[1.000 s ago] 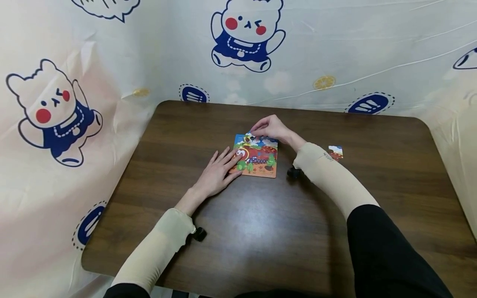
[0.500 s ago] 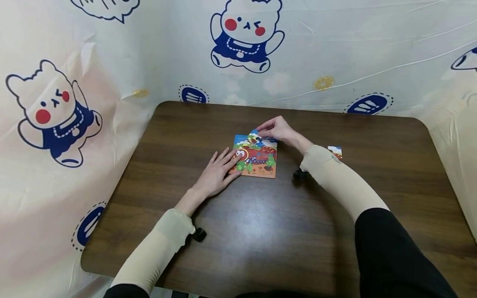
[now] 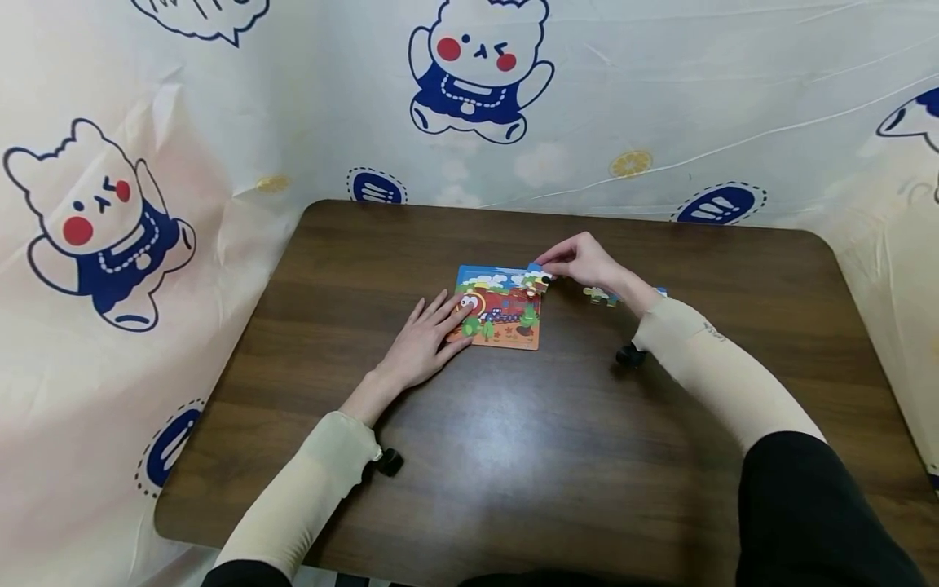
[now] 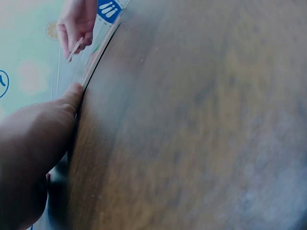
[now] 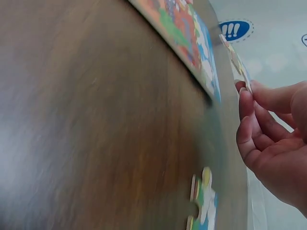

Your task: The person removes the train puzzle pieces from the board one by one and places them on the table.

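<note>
- Table (image 3: 513, 473): the dark wooden top fills the lower and middle frame of your head view.
- Puzzle board (image 3: 503, 315): flat near the head view's centre, almost square, so you can read no clear long axis. The governing relation: it lies left of and below your right fingertips, with the held piece spanning between.
- Left hand (image 3: 416, 346): reaching up from the lower left, its fingers spread and straight upon the board's left part, grasping nothing; your left wrist view shows the thumb at the board's edge.
- Right hand (image 3: 587, 262): entering from the right, nearer to both pieces, its fingertips pinching one.
- Held piece (image 3: 537, 279): over the board's upper right corner. In your right wrist view it stands tilted, extending up and left from the fingertips, apart from the board.
- Loose piece (image 3: 597, 295): on the table, just below the right hand, near the frame's centre right.
</note>
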{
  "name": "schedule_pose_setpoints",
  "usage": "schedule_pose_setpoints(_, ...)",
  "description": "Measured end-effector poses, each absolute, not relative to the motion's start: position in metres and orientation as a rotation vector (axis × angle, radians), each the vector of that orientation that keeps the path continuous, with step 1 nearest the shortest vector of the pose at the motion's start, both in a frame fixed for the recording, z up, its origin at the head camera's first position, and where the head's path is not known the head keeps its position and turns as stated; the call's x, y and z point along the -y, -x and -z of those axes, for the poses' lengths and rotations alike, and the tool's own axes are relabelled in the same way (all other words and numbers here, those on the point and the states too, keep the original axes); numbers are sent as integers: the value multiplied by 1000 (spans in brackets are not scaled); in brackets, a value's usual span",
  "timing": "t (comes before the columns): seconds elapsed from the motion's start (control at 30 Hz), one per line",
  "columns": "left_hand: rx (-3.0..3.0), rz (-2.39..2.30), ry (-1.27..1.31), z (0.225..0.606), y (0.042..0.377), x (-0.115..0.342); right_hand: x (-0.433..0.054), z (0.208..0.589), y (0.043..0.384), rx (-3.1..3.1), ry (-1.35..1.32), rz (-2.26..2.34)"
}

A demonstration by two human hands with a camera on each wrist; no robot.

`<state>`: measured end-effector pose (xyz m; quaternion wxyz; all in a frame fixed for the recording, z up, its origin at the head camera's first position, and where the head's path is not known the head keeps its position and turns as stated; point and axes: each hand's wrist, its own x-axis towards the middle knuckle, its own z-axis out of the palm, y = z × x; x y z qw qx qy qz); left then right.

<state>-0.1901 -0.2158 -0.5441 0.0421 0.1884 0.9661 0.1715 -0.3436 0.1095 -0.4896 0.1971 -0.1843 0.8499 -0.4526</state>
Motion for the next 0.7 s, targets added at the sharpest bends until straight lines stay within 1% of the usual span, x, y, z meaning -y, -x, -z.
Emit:
schedule_pose_setpoints(0.33,-2956,-527,-563,544,189,215,-135,495,338,-2408,655,1212)
schedule_pose_setpoints(0.53,-2952,-529,-563,546,189,215,-143,499,337,-2430,679,1181)
schedule_pose_setpoints(0.7,-2952,-543,-566,546,190,215,-147,502,337,-2453,644,1156)
